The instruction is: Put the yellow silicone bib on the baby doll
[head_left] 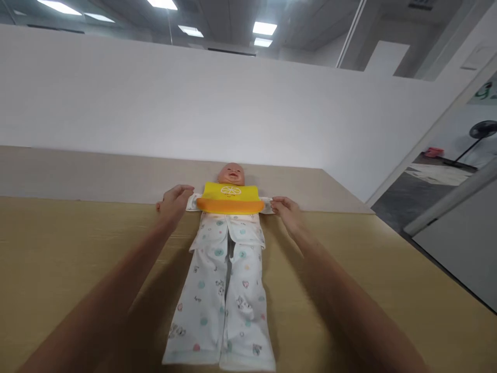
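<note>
A baby doll (232,174) lies on its back, head toward the wall, in a white printed top (212,228) and matching trousers (243,305). Over its chest is a yellow bib (248,192) with a citrus-slice print and an orange catch pocket (231,206). The doll's short sleeves stick out on both sides of the bib. My left hand (174,203) is closed at the end of the sleeve on the left (193,202). On the other side, my right hand (287,211) pinches the end of the sleeve on the right (266,205). The doll's own hands are hidden.
The doll lies across a yellowish tabletop (97,233) and a grey strip (97,173) along the white wall (174,103). Windows top the wall. Through a doorway at the right, a black fan (483,129) stands on the floor.
</note>
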The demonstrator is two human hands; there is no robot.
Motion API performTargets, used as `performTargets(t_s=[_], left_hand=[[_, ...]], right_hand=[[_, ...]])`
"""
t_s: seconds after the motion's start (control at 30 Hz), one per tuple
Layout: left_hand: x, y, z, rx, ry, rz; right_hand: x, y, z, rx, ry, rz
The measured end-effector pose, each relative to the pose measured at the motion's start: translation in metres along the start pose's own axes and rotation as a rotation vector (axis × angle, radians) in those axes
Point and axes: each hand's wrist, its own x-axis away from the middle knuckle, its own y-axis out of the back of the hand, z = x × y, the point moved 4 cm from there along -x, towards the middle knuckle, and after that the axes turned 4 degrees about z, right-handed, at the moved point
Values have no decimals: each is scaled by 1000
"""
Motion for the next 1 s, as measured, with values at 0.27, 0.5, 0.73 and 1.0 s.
performTargets(t_s=[0.27,0.5,0.73,1.0], left_hand=[[-88,-53,30,252,340,167],[-108,-113,48,536,598,535],[-111,-124,56,659,627,607],[-85,-113,47,870,631,568]], right_hand=[[-90,-44,-13,-208,-296,24],[-131,-86,-27,-266,-563,236],[-127,-92,-31,-303,-479,200],[-106,-89,-20,-466,-247,140]])
